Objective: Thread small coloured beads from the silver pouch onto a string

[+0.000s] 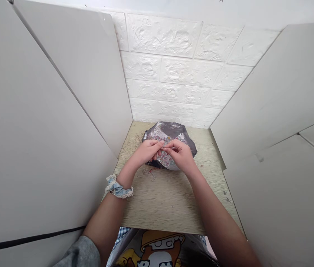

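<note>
A dark grey bag with a silvery lining [173, 129] lies spread out on the table, with many small pink, clear and coloured beads [166, 160] in it. Over the beads, my left hand [150, 150] and my right hand [178, 152] meet fingertip to fingertip. Both are closed in a pinch; whatever sits between the fingers is too small to name. Thin strands seem to hang below my left hand. Just in front of the bag is a small tangle of thread and beads [150, 172]. A pale blue scrunchie [119, 188] circles my left wrist.
The narrow wood-grain table [162, 207] stands between a white panel [62, 111] on the left and another white panel [274, 111] on the right. A white brick-pattern wall [173, 70] closes the back. Small shiny bits [226, 199] lie near the right edge.
</note>
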A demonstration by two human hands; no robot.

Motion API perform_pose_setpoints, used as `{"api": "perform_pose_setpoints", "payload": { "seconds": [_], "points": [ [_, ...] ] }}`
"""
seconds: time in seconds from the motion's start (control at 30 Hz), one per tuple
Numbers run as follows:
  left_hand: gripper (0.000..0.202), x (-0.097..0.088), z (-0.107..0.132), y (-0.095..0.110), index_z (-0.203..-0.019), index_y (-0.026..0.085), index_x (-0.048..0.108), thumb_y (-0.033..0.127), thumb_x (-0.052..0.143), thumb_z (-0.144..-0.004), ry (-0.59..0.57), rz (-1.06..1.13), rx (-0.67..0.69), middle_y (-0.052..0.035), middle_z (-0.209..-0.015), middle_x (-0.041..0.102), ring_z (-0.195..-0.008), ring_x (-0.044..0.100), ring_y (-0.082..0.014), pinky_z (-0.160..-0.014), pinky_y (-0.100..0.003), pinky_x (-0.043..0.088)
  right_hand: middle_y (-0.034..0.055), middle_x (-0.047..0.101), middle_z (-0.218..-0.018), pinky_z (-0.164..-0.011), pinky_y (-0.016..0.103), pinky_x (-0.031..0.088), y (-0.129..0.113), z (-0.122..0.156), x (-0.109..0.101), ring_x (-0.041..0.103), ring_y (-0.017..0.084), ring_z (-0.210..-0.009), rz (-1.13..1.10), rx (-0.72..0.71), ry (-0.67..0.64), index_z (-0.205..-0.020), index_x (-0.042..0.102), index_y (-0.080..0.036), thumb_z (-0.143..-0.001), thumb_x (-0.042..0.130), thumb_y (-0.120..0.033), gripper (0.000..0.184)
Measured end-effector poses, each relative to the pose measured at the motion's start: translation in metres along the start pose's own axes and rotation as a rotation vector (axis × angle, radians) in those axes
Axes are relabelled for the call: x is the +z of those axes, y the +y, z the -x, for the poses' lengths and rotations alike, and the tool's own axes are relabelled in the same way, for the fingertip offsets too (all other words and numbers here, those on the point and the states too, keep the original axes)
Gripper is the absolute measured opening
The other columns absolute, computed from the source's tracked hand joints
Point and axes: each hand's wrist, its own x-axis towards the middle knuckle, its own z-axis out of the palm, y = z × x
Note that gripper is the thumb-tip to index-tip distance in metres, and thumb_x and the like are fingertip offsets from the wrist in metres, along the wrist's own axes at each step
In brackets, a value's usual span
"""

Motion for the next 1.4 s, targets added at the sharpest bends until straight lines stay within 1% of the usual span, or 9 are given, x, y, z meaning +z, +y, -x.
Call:
{"api": "perform_pose_setpoints", "payload": {
  "seconds": [0.1, 0.23, 0.37, 0.53, 0.63, 0.7, 0.93, 1.2, 1.4],
  "points": [
    [0.034, 0.0, 0.001, 0.002, -0.059, 0.014, 0.052, 0.045, 0.046, -0.071, -0.021, -0.002, 0.023, 0.0028, -0.041, 0.043, -0.037, 0.039, -0.0059, -0.037, -0.017, 0.029, 0.0006, 0.055, -0.069, -0.062, 0.024, 0.04, -0.003, 0.0, -0.001, 0.05, 0.012, -0.068, 0.013, -0.069, -0.018, -0.064, 0.058, -0.019, -0.071, 0.052, -0.026, 0.011],
    [0.028, 0.001, 0.004, 0.007, -0.06, 0.014, 0.051, 0.04, 0.048, -0.071, -0.015, 0.06, 0.047, 0.0032, -0.042, 0.044, -0.039, 0.039, -0.0054, -0.036, -0.016, 0.027, 0.001, 0.054, -0.071, -0.06, 0.023, 0.04, -0.002, 0.0, -0.001, 0.05, 0.012, -0.068, -0.006, -0.07, 0.028, -0.068, 0.056, -0.019, -0.073, 0.049, -0.025, 0.011],
    [0.021, 0.002, 0.006, 0.008, -0.062, 0.015, 0.052, 0.035, 0.052, -0.07, -0.011, 0.074, 0.047, 0.0043, -0.042, 0.042, -0.036, 0.035, -0.0039, -0.035, -0.016, 0.025, 0.0009, 0.054, -0.072, -0.061, 0.023, 0.039, 0.001, -0.001, -0.002, 0.05, 0.012, -0.068, 0.108, -0.089, 0.039, -0.073, 0.055, -0.019, -0.076, 0.045, -0.023, 0.012],
    [0.019, 0.001, 0.005, 0.006, -0.064, 0.015, 0.051, 0.032, 0.049, -0.071, -0.02, 0.144, 0.032, 0.0054, -0.041, 0.04, -0.034, 0.033, -0.0033, -0.034, -0.016, 0.022, 0.0032, 0.053, -0.082, -0.068, 0.025, 0.037, 0.009, 0.001, 0.002, 0.049, 0.013, -0.078, 0.43, -0.076, -0.138, -0.079, 0.056, -0.019, -0.079, 0.04, -0.02, 0.015],
    [0.018, -0.001, 0.002, 0.004, -0.064, 0.015, 0.048, 0.032, 0.047, -0.071, 0.072, 0.259, 0.081, 0.0047, -0.047, 0.043, -0.035, 0.033, -0.0027, -0.034, -0.016, 0.022, 0.0045, 0.051, -0.085, -0.066, 0.024, 0.036, 0.012, 0.005, 0.007, 0.047, 0.014, -0.079, 0.59, -0.035, -0.278, -0.075, 0.057, -0.018, -0.078, 0.042, -0.019, 0.015],
    [0.017, -0.002, 0.0, 0.003, -0.065, 0.015, 0.046, 0.031, 0.048, -0.071, 0.137, 0.337, 0.113, 0.0044, -0.053, 0.045, -0.036, 0.033, -0.0016, -0.034, -0.016, 0.021, 0.0049, 0.05, -0.085, -0.064, 0.024, 0.034, 0.012, 0.007, 0.01, 0.047, 0.013, -0.077, 0.646, -0.032, -0.324, -0.073, 0.059, -0.017, -0.079, 0.042, -0.02, 0.018],
    [0.015, 0.0, -0.001, 0.003, -0.067, 0.016, 0.045, 0.029, 0.05, -0.07, 0.171, 0.387, 0.065, 0.0087, -0.044, 0.028, -0.033, 0.022, -0.0008, -0.032, -0.015, 0.016, 0.0049, 0.049, -0.082, -0.054, 0.023, 0.029, 0.007, 0.009, 0.018, 0.043, 0.012, -0.07, 0.744, -0.041, -0.361, -0.073, 0.059, -0.017, -0.082, 0.037, -0.024, 0.025],
    [0.014, 0.002, -0.001, 0.006, -0.065, 0.016, 0.044, 0.028, 0.049, -0.069, 0.231, 0.33, 0.068, 0.01, -0.038, 0.025, -0.031, 0.02, -0.0013, -0.031, -0.014, 0.016, 0.0068, 0.05, -0.083, -0.057, 0.025, 0.03, 0.004, 0.008, 0.022, 0.044, 0.015, -0.073, 0.851, -0.042, -0.366, -0.074, 0.059, -0.017, -0.082, 0.035, -0.025, 0.027],
    [0.014, 0.002, -0.002, 0.005, -0.066, 0.016, 0.044, 0.029, 0.049, -0.07, 0.206, 0.339, 0.061, 0.0101, -0.038, 0.025, -0.031, 0.019, -0.0016, -0.031, -0.015, 0.015, 0.0077, 0.052, -0.083, -0.064, 0.027, 0.033, 0.005, 0.008, 0.023, 0.045, 0.018, -0.081, 0.879, -0.09, -0.395, -0.072, 0.059, -0.017, -0.082, 0.035, -0.024, 0.027]
  ]
}}
